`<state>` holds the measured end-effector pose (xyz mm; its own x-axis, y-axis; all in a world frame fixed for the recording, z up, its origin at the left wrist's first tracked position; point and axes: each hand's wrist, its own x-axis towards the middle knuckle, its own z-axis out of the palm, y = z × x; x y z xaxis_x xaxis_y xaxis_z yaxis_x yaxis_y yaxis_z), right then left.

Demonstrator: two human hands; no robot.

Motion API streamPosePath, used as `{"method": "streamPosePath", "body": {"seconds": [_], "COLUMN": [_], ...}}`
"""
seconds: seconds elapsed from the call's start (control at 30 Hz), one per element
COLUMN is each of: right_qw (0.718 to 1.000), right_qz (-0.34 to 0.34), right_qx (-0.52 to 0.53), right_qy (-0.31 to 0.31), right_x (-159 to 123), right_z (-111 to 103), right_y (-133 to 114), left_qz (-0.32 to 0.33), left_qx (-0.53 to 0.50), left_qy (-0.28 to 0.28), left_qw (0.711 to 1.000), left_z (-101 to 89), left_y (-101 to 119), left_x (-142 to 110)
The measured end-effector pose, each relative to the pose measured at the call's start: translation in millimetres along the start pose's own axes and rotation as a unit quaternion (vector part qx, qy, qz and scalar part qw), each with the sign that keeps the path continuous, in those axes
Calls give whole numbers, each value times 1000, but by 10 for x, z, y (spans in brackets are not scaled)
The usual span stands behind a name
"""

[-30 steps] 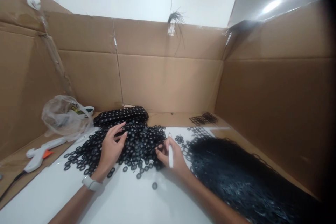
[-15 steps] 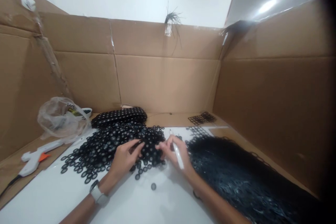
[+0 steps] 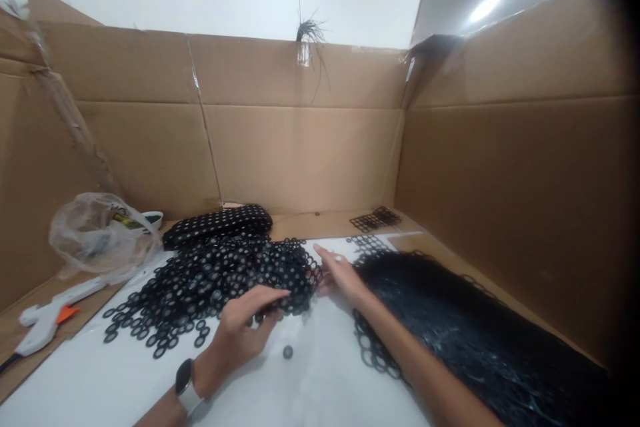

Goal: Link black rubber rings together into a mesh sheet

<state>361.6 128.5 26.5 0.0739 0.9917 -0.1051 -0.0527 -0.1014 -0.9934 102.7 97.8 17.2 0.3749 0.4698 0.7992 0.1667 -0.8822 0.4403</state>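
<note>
My left hand (image 3: pixel 245 323), with a watch on its wrist, has thumb and fingers closed on the near edge of a black ring mesh (image 3: pixel 295 280). This mesh lies against a heap of loose black rings (image 3: pixel 215 273). My right hand (image 3: pixel 343 277) is at the mesh's right edge, its fingers near or touching it; the fingertips are partly hidden. A small white end of a pen-like stick (image 3: pixel 339 259) shows between its fingers, the rest being covered. One small round dark piece (image 3: pixel 288 351) lies alone on the white board (image 3: pixel 320 380).
On the right spreads a large black mesh sheet (image 3: pixel 450 327). A folded dotted black piece (image 3: pixel 220 223) lies behind the heap. At left are a glue gun (image 3: pixel 47 323), a clear plastic bag (image 3: pixel 100 240) and a small bowl (image 3: pixel 153 219). Cardboard walls (image 3: pixel 300 153) surround the board.
My left hand has moved toward me and slightly right, to the mesh's near edge. My right hand has turned, hiding most of the white stick. The view has shifted a little right.
</note>
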Motion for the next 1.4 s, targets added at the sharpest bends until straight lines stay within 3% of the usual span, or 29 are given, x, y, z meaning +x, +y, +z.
{"method": "streamPosePath", "body": {"seconds": [0.17, 0.33, 0.43, 0.57, 0.7, 0.97, 1.23, 1.4], "right_qw": [995, 992, 990, 986, 979, 975, 968, 965], "right_qz": [-56, -80, -98, -120, -139, -148, -134, -163], "right_qx": [31, 53, 48, 29, 21, -18, -11, -80], "right_qy": [-77, -83, -88, -111, -151, -162, -211, -190], "right_x": [14, -14, -69, -141, -179, -286, -334, -371], "right_z": [-14, 32, 63, 111, 164, 207, 166, 212], "right_y": [71, 93, 20, -53, -49, -110, -146, -162], "left_qz": [27, -11, -58, -130, -204, -271, -288, -278], "left_qx": [-61, -103, -87, -13, 37, -22, -39, -36], "left_qy": [-112, -149, -133, -46, 29, -8, -20, -23], "left_qw": [991, 983, 986, 990, 978, 962, 957, 960], "left_z": [-3, -71, -88, -29, 36, -2, 30, 59], "left_y": [152, 119, 27, -78, -130, -216, -261, -239], "left_x": [3, -23, -23, 0, 45, 74, 43, 17]}}
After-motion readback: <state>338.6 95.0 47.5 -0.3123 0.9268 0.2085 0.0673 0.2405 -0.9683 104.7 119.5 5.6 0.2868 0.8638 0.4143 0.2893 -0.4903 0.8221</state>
